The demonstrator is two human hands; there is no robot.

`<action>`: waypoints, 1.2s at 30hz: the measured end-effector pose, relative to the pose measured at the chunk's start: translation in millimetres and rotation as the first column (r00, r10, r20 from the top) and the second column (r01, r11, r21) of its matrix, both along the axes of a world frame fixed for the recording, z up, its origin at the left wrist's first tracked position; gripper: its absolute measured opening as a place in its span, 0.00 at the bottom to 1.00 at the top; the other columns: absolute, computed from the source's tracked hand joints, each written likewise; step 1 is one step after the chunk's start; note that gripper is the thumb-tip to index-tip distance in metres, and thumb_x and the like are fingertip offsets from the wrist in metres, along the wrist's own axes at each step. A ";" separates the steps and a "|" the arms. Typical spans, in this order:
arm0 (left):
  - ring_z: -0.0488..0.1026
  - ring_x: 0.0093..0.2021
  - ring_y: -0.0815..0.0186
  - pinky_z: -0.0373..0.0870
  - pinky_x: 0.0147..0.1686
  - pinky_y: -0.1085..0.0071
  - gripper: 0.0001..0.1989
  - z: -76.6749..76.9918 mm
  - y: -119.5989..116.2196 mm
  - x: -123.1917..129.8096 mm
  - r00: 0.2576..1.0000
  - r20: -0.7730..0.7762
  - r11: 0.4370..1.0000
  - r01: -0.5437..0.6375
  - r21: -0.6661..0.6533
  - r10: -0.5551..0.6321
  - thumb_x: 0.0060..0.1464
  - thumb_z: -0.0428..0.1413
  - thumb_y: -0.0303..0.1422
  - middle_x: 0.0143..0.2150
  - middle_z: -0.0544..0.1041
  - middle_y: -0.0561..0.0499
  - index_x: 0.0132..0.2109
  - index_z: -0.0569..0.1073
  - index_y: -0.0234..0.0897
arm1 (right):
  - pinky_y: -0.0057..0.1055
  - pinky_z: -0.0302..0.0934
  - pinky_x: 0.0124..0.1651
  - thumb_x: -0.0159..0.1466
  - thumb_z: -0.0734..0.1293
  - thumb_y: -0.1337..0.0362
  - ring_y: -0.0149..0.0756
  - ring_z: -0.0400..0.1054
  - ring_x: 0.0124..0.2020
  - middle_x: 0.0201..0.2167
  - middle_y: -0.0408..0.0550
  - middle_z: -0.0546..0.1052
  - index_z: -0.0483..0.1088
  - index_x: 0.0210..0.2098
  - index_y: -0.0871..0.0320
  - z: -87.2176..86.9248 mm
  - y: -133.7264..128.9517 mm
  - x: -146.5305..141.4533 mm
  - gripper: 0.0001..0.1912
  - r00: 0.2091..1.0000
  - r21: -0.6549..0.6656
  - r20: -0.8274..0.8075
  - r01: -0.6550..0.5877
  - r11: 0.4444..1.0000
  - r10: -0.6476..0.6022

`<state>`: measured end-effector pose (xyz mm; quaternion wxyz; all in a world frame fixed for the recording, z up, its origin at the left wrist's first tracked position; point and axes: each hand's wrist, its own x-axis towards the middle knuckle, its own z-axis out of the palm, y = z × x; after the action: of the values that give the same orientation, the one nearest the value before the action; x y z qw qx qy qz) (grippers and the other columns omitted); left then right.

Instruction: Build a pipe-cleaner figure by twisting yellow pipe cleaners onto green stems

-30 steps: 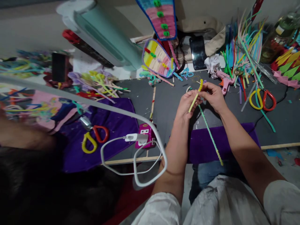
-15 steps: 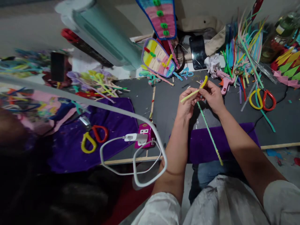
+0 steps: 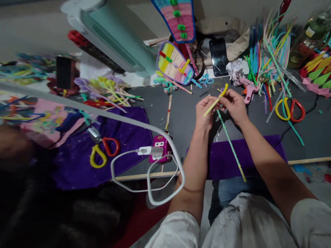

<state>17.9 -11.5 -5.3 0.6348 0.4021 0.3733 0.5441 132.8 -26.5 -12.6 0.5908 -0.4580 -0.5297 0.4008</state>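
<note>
Both hands are closed and meet over the dark grey table (image 3: 181, 120). My left hand (image 3: 203, 113) pinches a yellow pipe cleaner (image 3: 211, 107) that crosses in front of its fingers. The fingers of my right hand (image 3: 236, 106) grip the same pipe cleaner farther along, where its upper end bends upward. A long twisted green pipe cleaner stem (image 3: 228, 139) with a yellowish tip slants down from between the hands, over a purple cloth (image 3: 227, 158). Fingers hide where the stem and the yellow piece meet.
A pink glue gun (image 3: 249, 91) and red-and-yellow scissors (image 3: 290, 109) lie to the right. Bundled pipe cleaners (image 3: 274, 58) stand behind them. On the left are a magenta power socket (image 3: 159, 156), a looping white cable (image 3: 181, 172), other scissors (image 3: 104, 151) and part of another person (image 3: 12, 144).
The yellow pipe cleaner has turned slightly, its lower end shifting right and down. Both hands keep nearly the same place.
</note>
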 end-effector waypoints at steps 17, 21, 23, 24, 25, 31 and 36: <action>0.66 0.22 0.75 0.62 0.26 0.77 0.07 -5.8 3.2 -0.7 0.984 -0.119 0.991 -0.128 0.037 0.131 0.46 0.63 0.32 0.22 0.72 0.56 0.25 0.74 0.35 | 0.41 0.65 0.49 0.63 0.67 0.58 0.44 0.64 0.50 0.40 0.50 0.68 0.74 0.39 0.50 10.5 -11.9 5.1 0.07 0.902 0.225 0.378 0.129 0.966 -0.208; 0.66 0.23 0.74 0.62 0.28 0.76 0.07 -4.0 2.6 0.0 0.983 -0.138 0.992 -0.116 0.052 0.122 0.46 0.64 0.31 0.22 0.71 0.56 0.26 0.74 0.35 | 0.42 0.64 0.49 0.64 0.65 0.58 0.43 0.63 0.48 0.39 0.49 0.67 0.75 0.37 0.51 8.5 -9.9 6.4 0.08 0.892 0.247 0.396 0.123 0.961 -0.216; 0.66 0.24 0.74 0.63 0.29 0.76 0.07 -3.2 2.5 1.1 0.983 -0.145 0.992 -0.104 0.074 0.114 0.46 0.64 0.30 0.23 0.71 0.56 0.25 0.74 0.35 | 0.41 0.64 0.49 0.65 0.64 0.59 0.42 0.63 0.47 0.39 0.49 0.67 0.75 0.36 0.51 7.0 -9.0 6.8 0.08 0.889 0.250 0.393 0.144 0.957 -0.236; 0.66 0.24 0.74 0.63 0.30 0.75 0.08 -3.1 2.4 1.7 0.983 -0.148 0.991 -0.099 0.088 0.111 0.46 0.64 0.30 0.23 0.71 0.55 0.25 0.73 0.35 | 0.40 0.64 0.48 0.65 0.64 0.59 0.42 0.63 0.47 0.39 0.49 0.66 0.75 0.35 0.51 6.2 -8.6 6.9 0.07 0.890 0.246 0.385 0.154 0.957 -0.243; 0.66 0.25 0.73 0.63 0.30 0.75 0.08 -3.2 2.3 2.3 0.982 -0.151 0.990 -0.095 0.100 0.110 0.46 0.64 0.29 0.23 0.71 0.55 0.24 0.73 0.35 | 0.39 0.64 0.47 0.64 0.64 0.60 0.41 0.63 0.47 0.39 0.49 0.66 0.74 0.35 0.51 5.4 -8.2 6.9 0.07 0.895 0.237 0.372 0.163 0.958 -0.244; 0.67 0.28 0.72 0.64 0.33 0.75 0.05 -6.1 1.8 3.2 0.973 -0.195 0.976 -0.080 0.204 0.120 0.47 0.64 0.30 0.26 0.74 0.54 0.27 0.76 0.36 | 0.34 0.65 0.42 0.61 0.66 0.61 0.37 0.64 0.44 0.39 0.47 0.66 0.73 0.34 0.52 0.7 -4.5 6.8 0.04 0.939 0.147 0.241 0.215 0.965 -0.246; 0.67 0.28 0.71 0.63 0.33 0.75 0.05 -3.7 0.5 1.8 0.959 -0.223 0.962 -0.115 0.248 0.172 0.47 0.64 0.28 0.27 0.74 0.53 0.26 0.76 0.37 | 0.27 0.64 0.37 0.56 0.71 0.56 0.30 0.64 0.35 0.35 0.43 0.68 0.68 0.37 0.53 -5.0 4.3 5.0 0.13 0.952 0.062 0.104 0.284 0.957 -0.289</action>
<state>19.7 -11.0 -9.0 0.4914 0.5089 0.4100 0.5758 137.9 -22.3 -17.5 0.6225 -0.5378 -0.4991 0.2723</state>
